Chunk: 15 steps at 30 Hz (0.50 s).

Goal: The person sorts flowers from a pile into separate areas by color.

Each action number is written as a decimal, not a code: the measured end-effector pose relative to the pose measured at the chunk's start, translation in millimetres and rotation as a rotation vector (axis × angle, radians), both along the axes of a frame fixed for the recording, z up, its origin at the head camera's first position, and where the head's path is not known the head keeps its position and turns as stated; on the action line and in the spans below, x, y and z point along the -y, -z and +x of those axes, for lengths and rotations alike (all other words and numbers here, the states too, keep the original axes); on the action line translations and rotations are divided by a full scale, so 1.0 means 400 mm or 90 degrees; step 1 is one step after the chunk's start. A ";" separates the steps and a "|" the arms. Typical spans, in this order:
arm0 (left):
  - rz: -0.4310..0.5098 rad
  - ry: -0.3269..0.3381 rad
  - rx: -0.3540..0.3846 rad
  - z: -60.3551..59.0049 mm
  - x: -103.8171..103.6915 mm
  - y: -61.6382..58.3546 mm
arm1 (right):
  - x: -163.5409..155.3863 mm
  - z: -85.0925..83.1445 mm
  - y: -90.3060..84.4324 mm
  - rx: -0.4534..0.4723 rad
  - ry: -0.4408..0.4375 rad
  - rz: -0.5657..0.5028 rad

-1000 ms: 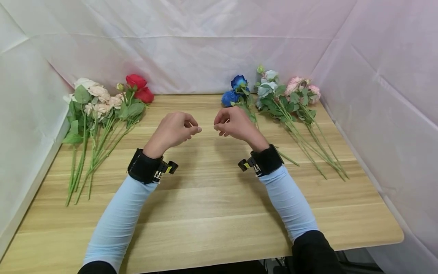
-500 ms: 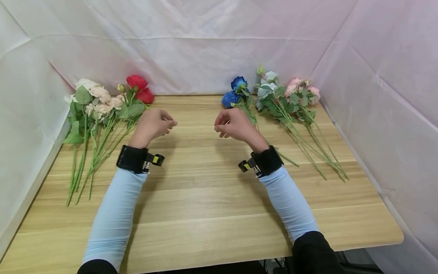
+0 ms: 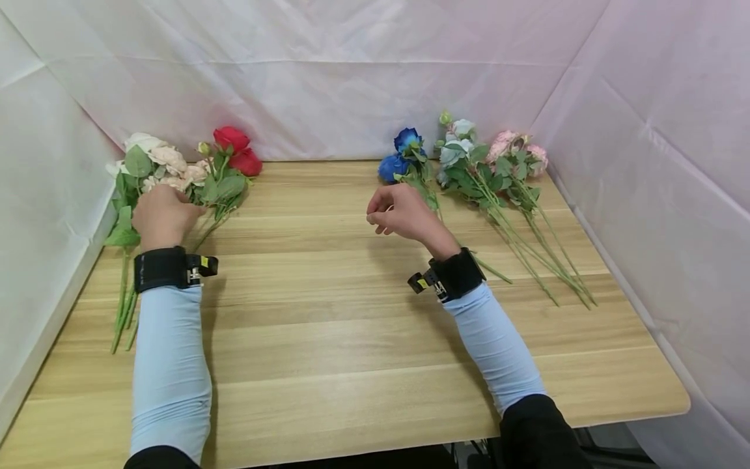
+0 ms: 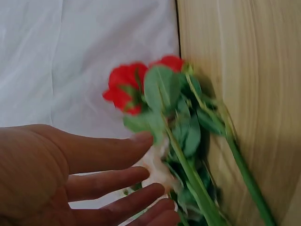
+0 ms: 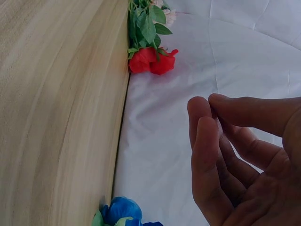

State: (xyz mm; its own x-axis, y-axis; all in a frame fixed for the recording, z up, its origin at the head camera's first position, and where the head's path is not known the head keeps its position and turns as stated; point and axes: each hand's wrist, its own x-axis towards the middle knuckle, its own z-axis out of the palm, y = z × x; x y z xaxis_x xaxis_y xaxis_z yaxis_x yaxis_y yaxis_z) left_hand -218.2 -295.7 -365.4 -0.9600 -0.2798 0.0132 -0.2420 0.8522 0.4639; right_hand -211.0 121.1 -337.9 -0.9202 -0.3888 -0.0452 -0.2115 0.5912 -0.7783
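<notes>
- Wrinkly white cloth [image 3: 328, 98] hangs behind our table [image 3: 328, 365], which has a pale, streaky wood grain.
- Big change: our left hand [image 3: 164, 218] has swung from mid-table over to the left bunch, so the cream flowers [image 3: 168, 158] are now right by its fingers, with the red flowers [image 3: 246, 161] just beside them.
- That hand's fingers are fairly straight, thumb well apart, gripping nothing; can't tell if it's touching petals.
- Our right hand [image 3: 404, 212] hasn't budged: loosely bent fingers, tips close together, nothing held, near the blue flowers [image 3: 391, 168].
- Texture-wise we've got ruffled, rounded blooms, broad flat leaves [image 3: 138, 161] and long skinny stems [image 3: 120, 326].
</notes>
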 end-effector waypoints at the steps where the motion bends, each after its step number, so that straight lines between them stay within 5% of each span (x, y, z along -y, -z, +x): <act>1: -0.002 -0.003 0.015 0.003 0.013 0.003 | 0.001 0.000 -0.001 0.000 0.000 0.001; 6: -0.005 0.012 0.069 0.005 0.044 0.022 | 0.003 0.003 -0.002 0.003 0.000 0.006; 15: -0.007 -0.008 0.055 -0.009 0.036 0.044 | 0.004 0.002 0.001 0.012 0.001 0.008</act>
